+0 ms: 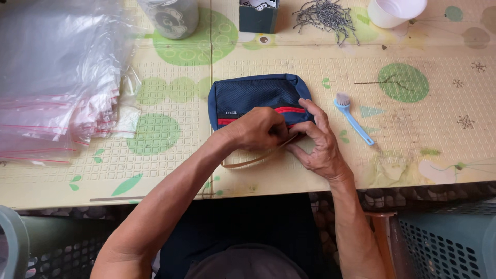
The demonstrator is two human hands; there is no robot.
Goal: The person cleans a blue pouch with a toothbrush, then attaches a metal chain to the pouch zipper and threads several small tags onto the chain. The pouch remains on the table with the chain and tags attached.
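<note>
At the near edge of the patterned table mat [289,67], a navy pouch [248,95] with a red zipper line is lying flat, and both hands are working at its lower right corner. The left hand [256,129] is closing over the zipper edge, its fingers curled together and pinching what appears to be the zipper pull or the strap end; the exact grip point is hidden under the knuckles. The right hand [318,142] is bracing the corner, thumb and fingers pressing on the fabric from both sides. A tan strap [253,161] is trailing from between the hands toward the table edge. For a clean result, the bracing hand should be holding the fabric taut along the zipper line while the pinching hand is drawing straight along it, not upward, so the mesh is not catching. The strap is best kept clear of the zipper teeth. A light blue brush [354,118] is lying just to the right of the pouch, apart from it, and a stack of clear plastic bags [51,88] is resting well to the left.
</note>
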